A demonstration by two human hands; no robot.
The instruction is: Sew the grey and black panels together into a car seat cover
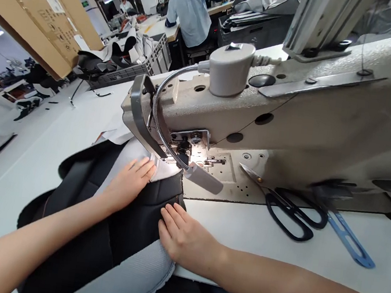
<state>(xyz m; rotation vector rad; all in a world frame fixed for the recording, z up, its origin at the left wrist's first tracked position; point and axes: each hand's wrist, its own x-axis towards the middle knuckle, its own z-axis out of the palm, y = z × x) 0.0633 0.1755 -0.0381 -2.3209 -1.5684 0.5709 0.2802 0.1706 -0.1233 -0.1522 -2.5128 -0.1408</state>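
Head view: pale industrial sewing machine [315, 109] spanned 12 to 3 o'clock; white tabletop [221, 222] below.
Panel: black padded panel with light-grey mesh sections [98, 230] lay from centre to 8 o'clock on the tabletop, top edge at the metal presser foot area [183, 154].
Left hand [129, 178]: 10 o'clock of the right hand, fingers straight and close together, flat on pale mesh, nothing clenched.
Right hand [192, 240]: fingers extended over the black section beside its edge; thumb hidden, couldn't tell if it pinched from underneath.
Pressure: light and flat suited this, I'd judge; a hard push risked stretching mesh against stiffer black stuff.
Steering: right hand best kept the black edge straight, left best kept the pale mesh smooth.
Bulk: large portion draped toward 7 o'clock; its weight could have dragged the edge skew, so slack near the foot was worth having.
Finger gap: left fingertips were near the foot; safer just short of it.
Light: silver gooseneck lamp [205, 179] hung just right of the foot, glow on the metal plate; its head could have masked part of the edge.
Tools: black-handled steel scissors [291, 208] at 2 o'clock of the right hand, blue slotted-handle tool [364, 257] at 3; both clear of the panel.
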